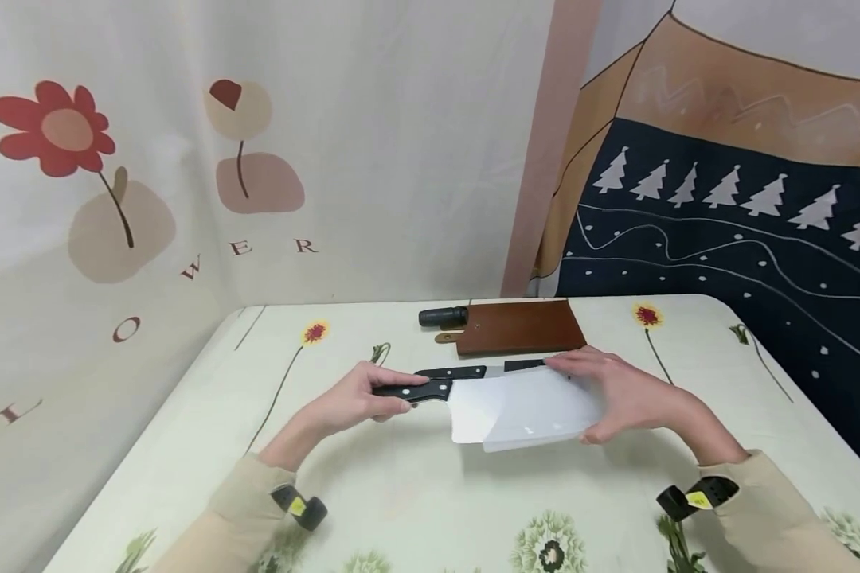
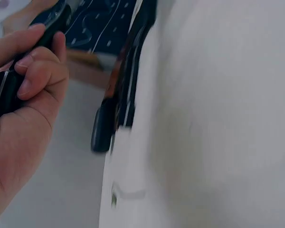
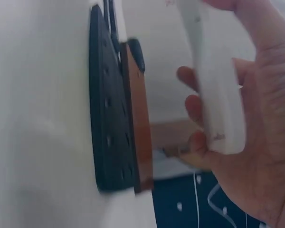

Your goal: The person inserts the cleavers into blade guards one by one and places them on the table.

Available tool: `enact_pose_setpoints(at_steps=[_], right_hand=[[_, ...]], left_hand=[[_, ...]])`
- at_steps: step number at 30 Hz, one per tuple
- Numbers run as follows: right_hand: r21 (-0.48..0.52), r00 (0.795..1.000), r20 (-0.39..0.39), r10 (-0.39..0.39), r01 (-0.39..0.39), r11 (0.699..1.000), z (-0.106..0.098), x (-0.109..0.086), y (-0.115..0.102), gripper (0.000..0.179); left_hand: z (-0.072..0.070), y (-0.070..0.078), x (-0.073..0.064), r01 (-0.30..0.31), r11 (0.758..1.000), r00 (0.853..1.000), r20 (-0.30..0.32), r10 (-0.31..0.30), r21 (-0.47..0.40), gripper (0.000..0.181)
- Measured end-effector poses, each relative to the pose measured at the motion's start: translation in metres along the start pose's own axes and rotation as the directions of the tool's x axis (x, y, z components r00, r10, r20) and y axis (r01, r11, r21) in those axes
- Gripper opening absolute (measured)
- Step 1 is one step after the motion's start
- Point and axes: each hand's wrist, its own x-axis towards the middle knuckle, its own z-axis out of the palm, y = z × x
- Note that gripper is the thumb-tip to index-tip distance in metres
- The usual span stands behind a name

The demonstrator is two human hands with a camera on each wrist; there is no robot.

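Observation:
My left hand [image 1: 354,395] grips the black riveted handle [image 1: 433,390] of a cleaver, whose wide blade [image 1: 468,414] points right. A whitish translucent blade cover [image 1: 545,410] overlaps the outer part of the blade. Its far end is held by my right hand [image 1: 627,390], with the thumb at the lower edge and fingers along the top. The bare blade shows between handle and cover. Up close in the right wrist view, the cover [image 3: 218,104] sits between thumb and fingers. In the left wrist view, curled fingers wrap the dark handle [image 2: 8,92].
Behind the cleaver lies another black-handled knife [image 1: 459,372], with a black sheath [image 1: 523,365] at its blade, partly hidden. Farther back is a brown board [image 1: 519,328] with a small handle. A black cylindrical object [image 1: 443,317] lies at its left. Fabric [image 1: 401,159] hangs behind the table.

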Motion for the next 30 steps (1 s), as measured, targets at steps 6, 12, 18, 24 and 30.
enact_pose_setpoints(at_steps=[6,12,18,24,30], right_hand=[[0.023,1.0,0.026,-0.014,0.013,1.0,0.006,0.008,-0.005,0.092],[0.015,1.0,-0.004,-0.03,0.03,0.999,0.003,0.007,-0.004,0.092],[0.013,0.999,-0.019,-0.026,0.026,1.0,-0.002,0.008,-0.005,0.093],[-0.005,0.999,-0.029,-0.019,0.019,1.0,-0.001,0.01,-0.002,0.093],[-0.004,1.0,-0.026,-0.012,0.012,1.0,0.008,0.006,-0.002,0.092]], left_hand=[[0.018,0.002,0.013,0.04,0.999,0.998,-0.037,-0.041,-0.016,0.037],[0.021,0.006,0.015,0.017,1.0,0.998,-0.054,-0.017,-0.002,0.037],[0.024,0.012,0.016,0.028,0.999,0.997,-0.075,-0.026,0.022,0.039],[0.03,0.014,0.02,0.024,1.0,0.995,-0.095,-0.022,0.017,0.038],[0.036,0.009,0.021,0.06,0.998,0.995,-0.086,-0.057,0.034,0.038]])
